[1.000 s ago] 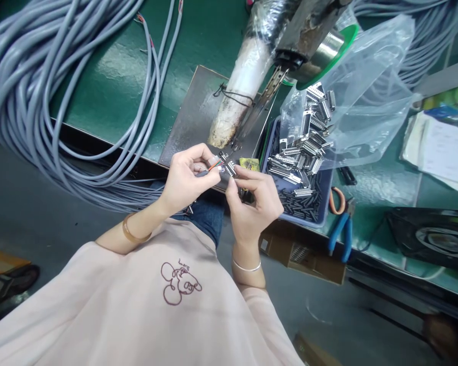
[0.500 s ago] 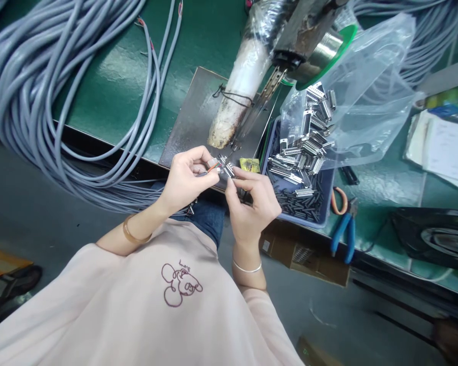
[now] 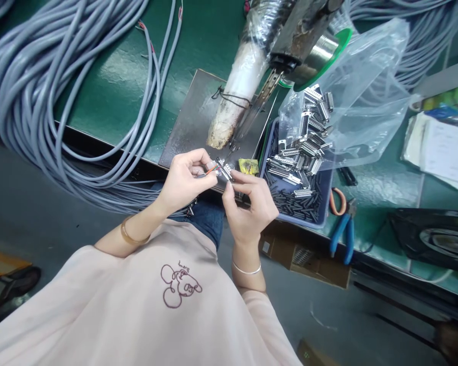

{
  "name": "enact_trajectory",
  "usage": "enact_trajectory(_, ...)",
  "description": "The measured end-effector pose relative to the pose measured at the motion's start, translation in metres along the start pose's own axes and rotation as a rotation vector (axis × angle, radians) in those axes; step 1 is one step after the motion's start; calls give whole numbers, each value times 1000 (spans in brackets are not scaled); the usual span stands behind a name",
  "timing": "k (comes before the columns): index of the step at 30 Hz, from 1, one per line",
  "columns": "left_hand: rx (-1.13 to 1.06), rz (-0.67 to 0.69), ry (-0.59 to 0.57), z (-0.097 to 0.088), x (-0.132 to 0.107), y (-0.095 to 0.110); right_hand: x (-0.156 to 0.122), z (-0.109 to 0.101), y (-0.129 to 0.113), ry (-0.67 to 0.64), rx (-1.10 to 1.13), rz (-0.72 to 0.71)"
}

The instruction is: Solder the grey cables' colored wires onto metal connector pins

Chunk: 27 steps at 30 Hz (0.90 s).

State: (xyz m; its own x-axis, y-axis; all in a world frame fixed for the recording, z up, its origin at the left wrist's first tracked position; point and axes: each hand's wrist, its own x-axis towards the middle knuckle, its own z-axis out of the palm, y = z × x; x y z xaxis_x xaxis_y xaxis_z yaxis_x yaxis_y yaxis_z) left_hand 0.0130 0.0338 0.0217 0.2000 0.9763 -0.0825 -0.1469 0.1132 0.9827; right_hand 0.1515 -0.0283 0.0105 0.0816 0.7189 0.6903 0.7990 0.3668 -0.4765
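Observation:
My left hand [image 3: 187, 178] is closed in a pinch on a grey cable, whose coloured wires [image 3: 212, 169] fan out beyond the fingertips. Thumb and forefinger of my right hand [image 3: 251, 206] grip a small metal D-sub connector [image 3: 225, 171] by its end. The wire ends meet the connector's row of pins; whether each one is joined is too small to tell. Just above it are the tip of a soldering iron [image 3: 234, 146] fixed to a stand and the scorched end of a white, plastic-wrapped tube [image 3: 229, 112]. Both hands are over the near edge of a dark metal plate [image 3: 193, 117].
A blue bin [image 3: 322, 216] at the right contains several connectors [image 3: 309, 147] and black sleeves. Behind it are a solder spool [image 3: 324, 56] and a plastic bag [image 3: 370, 101]. Blue-handled cutters [image 3: 343, 229] lie beside the bin. Coiled grey cables [image 3: 34, 91] cover the left side.
My right hand and the connector have shifted slightly left, and the connector has turned a little. My left hand stays nearly in place, still pinching the cable.

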Motion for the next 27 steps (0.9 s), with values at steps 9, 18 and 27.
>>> enact_trajectory(9, 34, -13, -56, -7, -8, -6, -2, 3, -1, 64, -7, 8)
enact_trajectory(18, -57, 11, -13, -6, -15, -10, -4, 4, -7, -8, 265, 331)
enact_trajectory(27, 30, 131, 59, 2, -11, -8, 1, 7, -4, 54, 54, 73)
